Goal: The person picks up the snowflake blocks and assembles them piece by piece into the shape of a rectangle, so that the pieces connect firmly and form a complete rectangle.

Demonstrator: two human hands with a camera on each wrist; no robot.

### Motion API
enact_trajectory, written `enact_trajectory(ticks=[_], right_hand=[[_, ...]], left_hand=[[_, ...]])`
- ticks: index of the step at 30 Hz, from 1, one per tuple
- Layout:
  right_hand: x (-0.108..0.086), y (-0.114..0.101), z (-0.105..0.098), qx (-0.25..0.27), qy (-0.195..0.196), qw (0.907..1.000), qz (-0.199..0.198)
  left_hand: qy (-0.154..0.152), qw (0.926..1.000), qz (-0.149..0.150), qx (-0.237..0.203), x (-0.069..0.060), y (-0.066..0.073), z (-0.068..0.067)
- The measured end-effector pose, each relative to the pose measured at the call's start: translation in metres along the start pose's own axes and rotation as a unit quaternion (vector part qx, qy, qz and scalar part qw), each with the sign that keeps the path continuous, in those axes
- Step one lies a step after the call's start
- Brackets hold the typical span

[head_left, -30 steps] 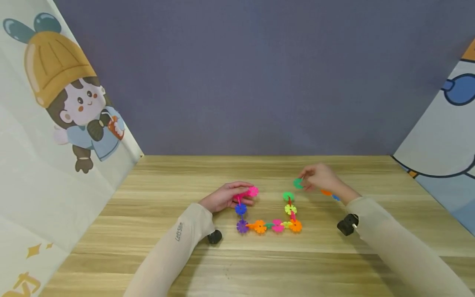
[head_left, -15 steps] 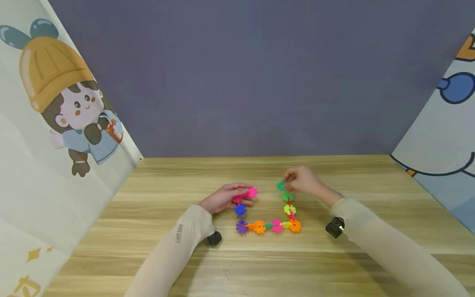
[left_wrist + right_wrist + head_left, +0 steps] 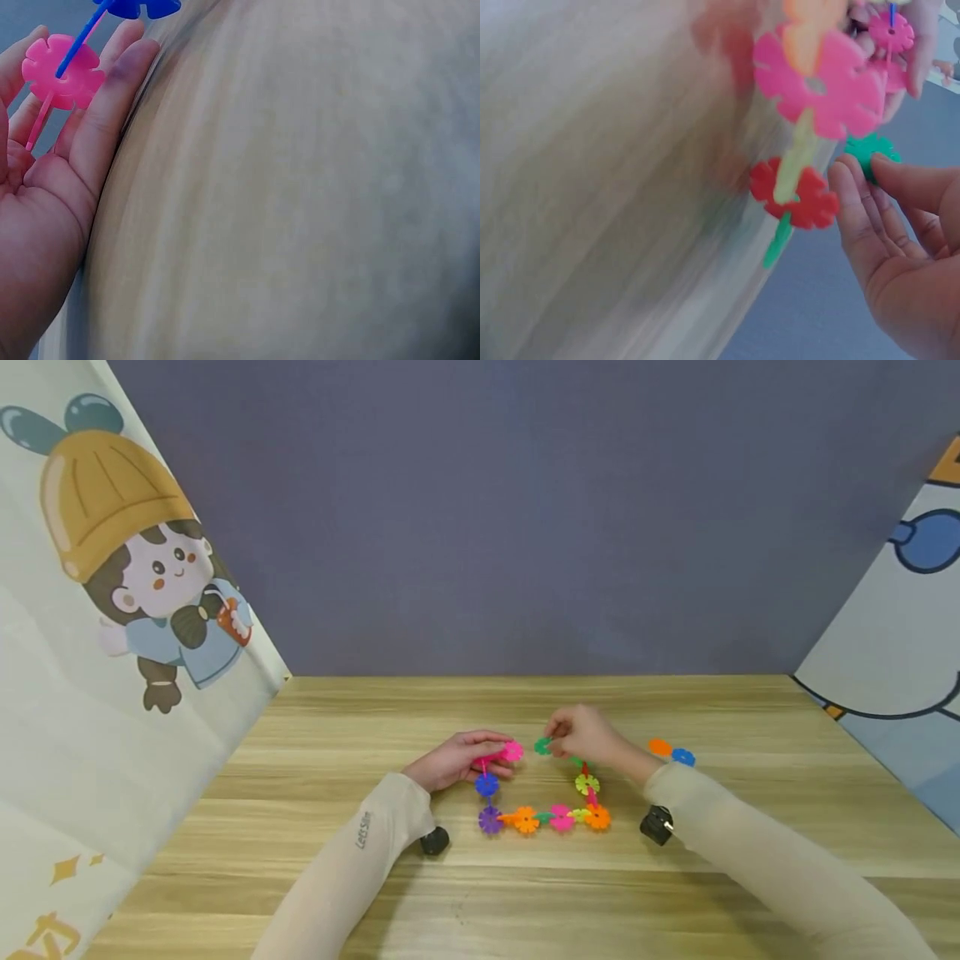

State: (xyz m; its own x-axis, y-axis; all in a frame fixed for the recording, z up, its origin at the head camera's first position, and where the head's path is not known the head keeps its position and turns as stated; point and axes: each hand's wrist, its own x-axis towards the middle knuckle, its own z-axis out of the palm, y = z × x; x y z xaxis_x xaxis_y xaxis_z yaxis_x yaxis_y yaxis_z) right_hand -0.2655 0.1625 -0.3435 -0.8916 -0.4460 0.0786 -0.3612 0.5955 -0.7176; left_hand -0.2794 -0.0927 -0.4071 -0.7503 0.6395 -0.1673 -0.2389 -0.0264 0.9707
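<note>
A chain of joined flower-shaped discs stands on the table in a U shape, with a purple disc [image 3: 491, 819] at its near left corner and an orange disc [image 3: 597, 817] at its near right. My left hand [image 3: 457, 760] pinches the chain's left end, where a pink disc [image 3: 513, 752] pokes out past the fingers. Between thumb and fingertips, my right hand [image 3: 596, 739] holds a loose green disc [image 3: 542, 746], a short gap right of that pink one. In the right wrist view, the held green disc [image 3: 871, 154] is apart from the red disc [image 3: 793, 196].
An orange disc [image 3: 660, 747] and a blue disc [image 3: 683, 757] lie together on the wooden table [image 3: 525, 902], beyond my right forearm. A dark panel [image 3: 525, 527] rises at the table's back edge, and a cartoon-printed sheet [image 3: 45, 693] hangs on the left.
My right hand has moved left with the green disc, passing over the chain's right end toward the pink disc. My left hand has stayed nearly still.
</note>
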Motion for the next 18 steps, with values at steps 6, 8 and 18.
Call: enact_trajectory(ticks=[6,8,18], right_hand=[[0.004,0.001,0.010,0.005,0.008,0.9997,-0.020],[0.005,0.001,0.012,0.005,0.009,0.9998,-0.019],[0.006,-0.003,0.016,0.016,0.007,0.9997,-0.014]], left_hand=[[0.002,1.0000,-0.007,0.003,0.001,-0.002,-0.001],[0.000,0.9999,-0.006,0.008,0.002,-0.002,-0.001],[0.002,0.9999,-0.010,0.000,0.001,-0.002,-0.004]])
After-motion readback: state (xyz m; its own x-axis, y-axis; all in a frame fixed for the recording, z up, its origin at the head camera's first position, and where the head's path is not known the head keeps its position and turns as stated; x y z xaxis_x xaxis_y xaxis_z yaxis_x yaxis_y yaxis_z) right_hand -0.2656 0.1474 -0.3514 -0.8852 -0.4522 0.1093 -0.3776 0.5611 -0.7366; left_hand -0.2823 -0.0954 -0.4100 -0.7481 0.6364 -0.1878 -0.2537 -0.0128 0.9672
